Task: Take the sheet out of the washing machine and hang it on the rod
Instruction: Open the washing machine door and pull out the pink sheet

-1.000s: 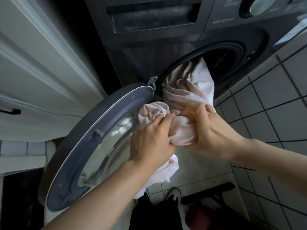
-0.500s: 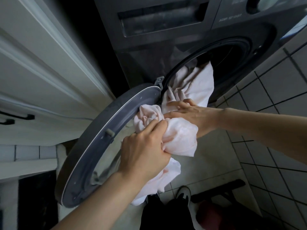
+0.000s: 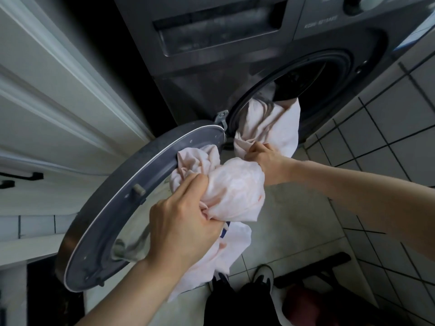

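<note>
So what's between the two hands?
A bunched stretch of the sheet; the left hand and right hand both grip it, seen in the head view.

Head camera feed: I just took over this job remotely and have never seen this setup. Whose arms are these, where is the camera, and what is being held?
There is no robot here. A person wears one wide-angle camera on the head, looking forward and down, so the two bare arms are the person's own.

In front stands a dark washing machine with its round door swung open to the left.

A pale pink sheet trails out of the drum opening; part of it is still inside. The left hand grips a gathered bunch of it near the door. The right hand grips it closer to the opening.

Below are a tiled floor and the person's shoes. No rod is in view.
</note>
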Available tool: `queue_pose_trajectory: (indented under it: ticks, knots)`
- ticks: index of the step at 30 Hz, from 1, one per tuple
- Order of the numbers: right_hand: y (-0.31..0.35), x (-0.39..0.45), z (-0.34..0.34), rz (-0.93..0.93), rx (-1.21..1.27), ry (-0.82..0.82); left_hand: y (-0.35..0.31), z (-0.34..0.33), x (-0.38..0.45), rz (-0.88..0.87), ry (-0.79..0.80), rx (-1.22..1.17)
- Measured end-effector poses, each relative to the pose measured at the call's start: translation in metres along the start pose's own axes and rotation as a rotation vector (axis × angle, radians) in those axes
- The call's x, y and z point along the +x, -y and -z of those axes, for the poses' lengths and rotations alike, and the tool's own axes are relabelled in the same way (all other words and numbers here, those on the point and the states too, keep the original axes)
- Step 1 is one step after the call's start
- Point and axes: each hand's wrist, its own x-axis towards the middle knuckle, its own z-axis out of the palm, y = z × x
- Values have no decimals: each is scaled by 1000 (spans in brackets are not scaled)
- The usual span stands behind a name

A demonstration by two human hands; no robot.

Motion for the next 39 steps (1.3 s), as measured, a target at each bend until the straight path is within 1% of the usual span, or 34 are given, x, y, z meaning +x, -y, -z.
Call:
queue_pose_trajectory:
  ticks: [3, 5, 7, 8, 10, 11, 12, 13, 14, 15, 17, 18, 19, 20, 22, 23, 24, 26, 28, 30, 31, 33, 36, 37, 39]
  knots:
    - [-11, -9, 15, -22, 49, 29, -1, 1, 4, 61, 83, 53]
    - [-21, -21, 26, -60, 39, 67, -3, 0, 9, 59, 153, 132]
    - [-36, -32, 36, -169, -63, 168, -7, -3, 15, 60, 230, 158]
    - [-46, -36, 39, -191, -151, 198, -8, -5, 16, 61, 268, 165]
    - [-74, -42, 40, -253, -298, 228, -8, -11, 15, 58, 306, 156]
    - [-100, -41, 32, -289, -376, 229, -6, -14, 14, 55, 327, 138]
    - [-150, -35, 5, -273, -396, 207, -5, -17, 13, 57, 352, 126]
    - [-186, -34, -11, -260, -403, 202, -4, -19, 11, 67, 386, 128]
    - [-206, -37, -11, -240, -407, 161, -4, -21, 11, 85, 424, 129]
    - [-207, -40, -2, -255, -381, 111, -5, -23, 11, 105, 451, 117]
    - [-159, -52, 31, -312, -350, -193, -13, -26, 13, 106, 485, 94]
    - [-113, -56, 60, -316, -323, -299, -19, -29, 15, 98, 499, 94]
    - [-87, -58, 73, -282, -300, -330, -25, -33, 16, 92, 511, 99]
    - [-65, -59, 82, -234, -361, -303, -31, -36, 19, 97, 515, 102]
    - [-33, -61, 88, -225, -492, -90, -40, -43, 24, 114, 498, 96]
    - [-19, -63, 92, -261, -472, -9, -43, -47, 26, 120, 476, 90]
    - [-8, -63, 91, -257, -429, 13, -46, -49, 28, 126, 452, 78]
    - [11, -60, 92, -217, -329, -54, -49, -54, 31, 144, 446, 51]
    - [27, -62, 87, -149, -261, -195, -52, -56, 36, 161, 453, 24]
    - [39, -63, 81, -69, -204, -355, -55, -59, 41, 174, 423, 1]
    - [45, -64, 79, -57, -164, -392, -58, -59, 44, 181, 400, -2]
    - [52, -67, 75, -86, -87, -403, -63, -58, 47, 197, 371, 22]
    - [51, -76, 74, -142, 106, -426, -62, -58, 51, 283, 412, 57]
    - [51, -80, 75, -131, 160, -434, -61, -57, 52, 300, 427, 64]
    - [48, -88, 76, -64, 197, -444, -58, -53, 51, 278, 445, 100]
